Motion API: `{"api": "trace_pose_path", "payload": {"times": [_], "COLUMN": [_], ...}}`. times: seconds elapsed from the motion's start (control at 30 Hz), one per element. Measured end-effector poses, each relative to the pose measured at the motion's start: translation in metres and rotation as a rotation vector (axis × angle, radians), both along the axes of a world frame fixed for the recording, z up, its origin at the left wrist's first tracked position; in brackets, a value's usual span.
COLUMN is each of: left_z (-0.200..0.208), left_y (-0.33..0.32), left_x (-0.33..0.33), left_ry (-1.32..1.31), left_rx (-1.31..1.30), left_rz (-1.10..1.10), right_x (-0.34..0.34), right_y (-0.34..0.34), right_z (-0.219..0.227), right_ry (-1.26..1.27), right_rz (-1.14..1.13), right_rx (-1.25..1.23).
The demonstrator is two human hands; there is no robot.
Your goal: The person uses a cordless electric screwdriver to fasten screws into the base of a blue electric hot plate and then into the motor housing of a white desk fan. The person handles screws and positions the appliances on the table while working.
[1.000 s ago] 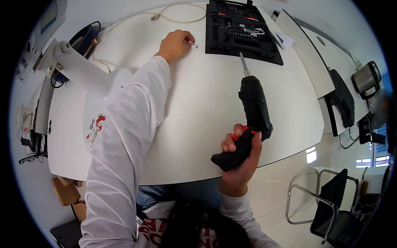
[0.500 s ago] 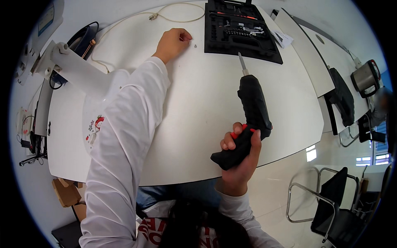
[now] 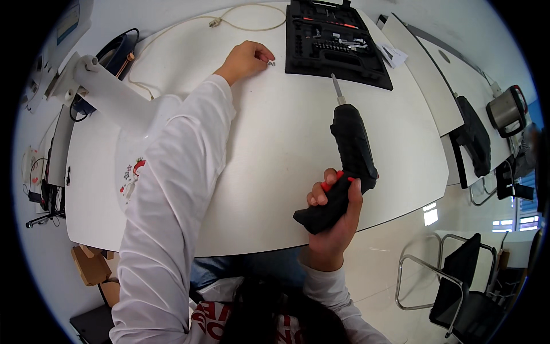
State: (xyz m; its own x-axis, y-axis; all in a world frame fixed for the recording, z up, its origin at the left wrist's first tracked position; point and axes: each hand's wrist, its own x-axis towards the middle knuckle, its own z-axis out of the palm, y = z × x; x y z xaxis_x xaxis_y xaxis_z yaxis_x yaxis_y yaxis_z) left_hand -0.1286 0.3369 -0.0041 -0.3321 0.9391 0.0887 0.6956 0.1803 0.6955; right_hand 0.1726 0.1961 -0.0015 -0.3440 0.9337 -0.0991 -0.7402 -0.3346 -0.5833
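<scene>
My right hand (image 3: 333, 221) grips a black cordless screwdriver (image 3: 352, 140) with a red trigger, around its handle. Its long metal bit (image 3: 337, 89) points away from me, toward the black tool case (image 3: 335, 76). At the far middle of the white table (image 3: 275, 155), my left hand (image 3: 247, 62) is low over the surface with its fingers bent together. Small metal screws (image 3: 271, 64) lie right by its fingertips. What those fingers pinch, if anything, is hidden. The case lies open at the back, holding bits, sockets and other small tools.
A white stand (image 3: 117, 106) with a broad stickered base occupies the table's left side, partly behind my left sleeve. A pale cable (image 3: 215, 23) with a plug loops along the back. To the right are a metal kettle (image 3: 507, 109) and a black chair (image 3: 458, 281).
My left hand has moved slightly right and toward me, up to the screws. More small metal pieces now show at its fingertips. The right hand holds the cordless screwdriver nearly still.
</scene>
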Motion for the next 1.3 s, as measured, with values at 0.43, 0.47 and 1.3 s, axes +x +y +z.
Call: {"api": "trace_pose_path", "payload": {"times": [0.43, 0.47, 1.3], "left_z": [0.082, 0.095, 0.210], "left_y": [-0.121, -0.146, -0.285], "left_x": [0.022, 0.038, -0.018], "left_ry": [0.621, 0.665, 0.721], "left_rx": [0.197, 0.251, 1.158], "left_rz": [-0.358, -0.433, 0.281], "right_x": [-0.004, -0.001, -0.107], "right_y": [-0.004, -0.003, -0.082], "right_z": [-0.017, -0.022, 0.157], "right_ry": [0.048, 0.059, -0.214], "right_rz": [-0.091, -0.117, 0.048], "right_rx": [-0.011, 0.009, 1.023]}}
